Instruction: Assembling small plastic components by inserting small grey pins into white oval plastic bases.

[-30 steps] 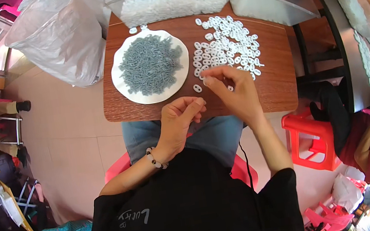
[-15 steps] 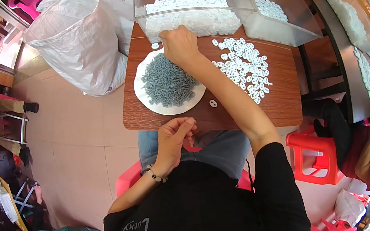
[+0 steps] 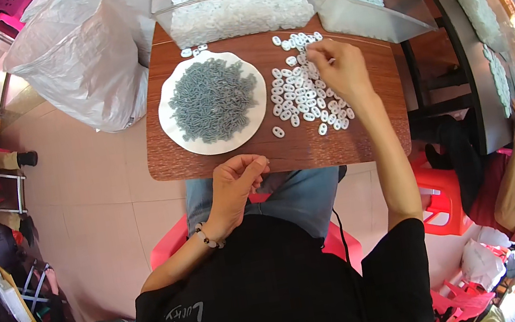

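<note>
A white scalloped plate point(image 3: 169, 129) heaped with small grey screws or plugs point(image 3: 213, 100) sits on the left of the brown wooden table point(image 3: 264, 158). To its right lies a loose spread of small white oval pieces point(image 3: 301, 97), each with two dark holes. Over the right side of that spread is my right hand point(image 3: 343, 70), fingers curled and pinched; anything between them is hidden. Just off the table's front edge, below the plate, my left hand point(image 3: 235, 188) holds thumb and forefinger pressed together. What they pinch is too small to make out.
Two clear bins, one large point(image 3: 241, 12) and one at right point(image 3: 376, 17), hold white pieces along the table's far edge. A big white woven sack point(image 3: 80, 61) stands left. A dark side table point(image 3: 488, 84), a red stool point(image 3: 442, 199) and a co-worker point(image 3: 513, 201) are at right.
My right hand has moved from the far edge of the plate, by the large bin, rightward and nearer to the spread of white pieces. My left hand stays pinched near the table's front edge.
</note>
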Demonstrator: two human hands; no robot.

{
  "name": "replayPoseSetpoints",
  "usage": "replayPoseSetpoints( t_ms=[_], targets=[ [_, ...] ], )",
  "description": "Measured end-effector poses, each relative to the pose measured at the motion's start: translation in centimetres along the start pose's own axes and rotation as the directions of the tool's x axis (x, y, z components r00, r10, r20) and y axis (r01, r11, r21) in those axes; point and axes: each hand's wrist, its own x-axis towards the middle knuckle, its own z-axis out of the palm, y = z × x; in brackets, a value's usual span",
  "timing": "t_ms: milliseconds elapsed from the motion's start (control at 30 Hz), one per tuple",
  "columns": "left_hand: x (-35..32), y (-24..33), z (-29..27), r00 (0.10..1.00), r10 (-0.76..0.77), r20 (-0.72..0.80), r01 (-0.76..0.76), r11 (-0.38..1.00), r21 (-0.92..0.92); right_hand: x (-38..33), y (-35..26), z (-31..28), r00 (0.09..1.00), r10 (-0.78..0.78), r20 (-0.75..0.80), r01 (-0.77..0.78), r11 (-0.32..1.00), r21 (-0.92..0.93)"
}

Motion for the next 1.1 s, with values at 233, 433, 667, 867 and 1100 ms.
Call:
replayPoseSetpoints(
  t_ms=[233, 433, 667, 867, 1100],
  targets=[
    [0.8, -0.2, 2.1, 0.997, -0.021, 0.069, 0.017, 0.998, 0.061, -4.7, 2.3, -2.8, 0.98, 0.117, 0.164, -0.121, 0.992, 0.017],
    [1.2, -0.1, 2.8, 0.998, -0.017, 0.059, 0.011, 0.994, 0.111, -5.3, 4.0, -2.3, 0.992, 0.053, 0.116, -0.047, 0.997, -0.06],
    [1.6, 0.0, 3.2, 0.998, -0.029, 0.047, 0.024, 0.994, 0.111, -4.6, 4.2, -1.0, 0.982, -0.152, 0.114, 0.154, 0.988, -0.013],
    [1.9, 0.1, 3.6, 0.999, -0.022, 0.049, 0.016, 0.993, 0.114, -3.9, 3.7, -0.3, 0.973, -0.177, 0.149, 0.195, 0.974, -0.113],
    [2.3, 0.0, 3.3, 0.998, -0.033, 0.045, 0.028, 0.994, 0.108, -2.9, 3.3, 0.0, 0.97, -0.12, 0.213, 0.162, 0.968, -0.192]
  ],
)
